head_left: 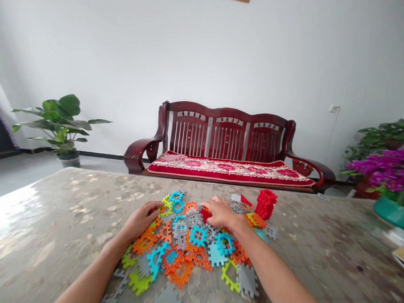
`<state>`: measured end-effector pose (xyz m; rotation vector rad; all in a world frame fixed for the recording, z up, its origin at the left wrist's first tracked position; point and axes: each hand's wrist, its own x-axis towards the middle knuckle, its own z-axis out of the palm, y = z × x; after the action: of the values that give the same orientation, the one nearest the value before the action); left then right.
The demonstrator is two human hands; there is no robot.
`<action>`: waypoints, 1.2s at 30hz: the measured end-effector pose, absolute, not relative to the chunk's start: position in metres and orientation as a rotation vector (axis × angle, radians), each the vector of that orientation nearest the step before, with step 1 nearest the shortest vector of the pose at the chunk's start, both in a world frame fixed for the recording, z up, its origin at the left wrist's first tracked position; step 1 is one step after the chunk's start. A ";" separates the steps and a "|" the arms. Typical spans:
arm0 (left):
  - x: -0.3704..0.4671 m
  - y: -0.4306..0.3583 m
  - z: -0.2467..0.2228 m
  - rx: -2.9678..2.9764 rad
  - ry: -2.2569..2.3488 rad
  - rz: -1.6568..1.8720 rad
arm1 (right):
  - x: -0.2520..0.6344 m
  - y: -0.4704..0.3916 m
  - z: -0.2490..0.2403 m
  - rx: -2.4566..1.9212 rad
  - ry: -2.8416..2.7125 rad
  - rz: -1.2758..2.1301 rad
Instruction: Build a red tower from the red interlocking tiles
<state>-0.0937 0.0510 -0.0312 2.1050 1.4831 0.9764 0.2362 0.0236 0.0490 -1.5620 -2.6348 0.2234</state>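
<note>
A pile of flat plastic interlocking tiles with notched edges, in orange, blue, grey and lime, spreads across the table. My right hand (221,213) is over the far middle of the pile, thumb and fingers closed around a red tile (205,214). On the pile's left side rests my left hand (141,219), thumb and fingers apart, the fingertips beside a lime tile (166,206). A blue tile (197,235) and an orange tile (180,273) lie nearer to me. Beyond my right wrist stands an upright stack of red tiles (265,204).
The patterned table (321,255) has a glossy top. Behind it is a dark red wooden bench (227,134) with a red floral cushion (234,170). A potted plant (64,123) stands left. Purple flowers (388,171) in a green pot (394,214) are at right, near a book-like object (403,256).
</note>
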 end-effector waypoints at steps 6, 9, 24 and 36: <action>-0.090 0.049 -0.029 2.097 1.486 0.993 | 0.234 0.015 0.058 -1.735 -2.603 0.016; -0.090 0.048 -0.027 2.093 1.485 0.981 | 0.236 0.018 0.057 -1.657 -2.663 0.064; -0.088 0.045 -0.024 2.086 1.484 0.986 | 0.218 0.022 0.039 -1.590 -2.619 -0.189; -0.089 0.046 -0.025 2.086 1.479 0.983 | 0.221 0.036 0.041 -1.954 -1.912 0.025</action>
<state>-0.0894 0.0458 -0.0247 2.0865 1.4790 0.9833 0.2207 0.0364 0.0409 -1.9537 -1.9117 0.0251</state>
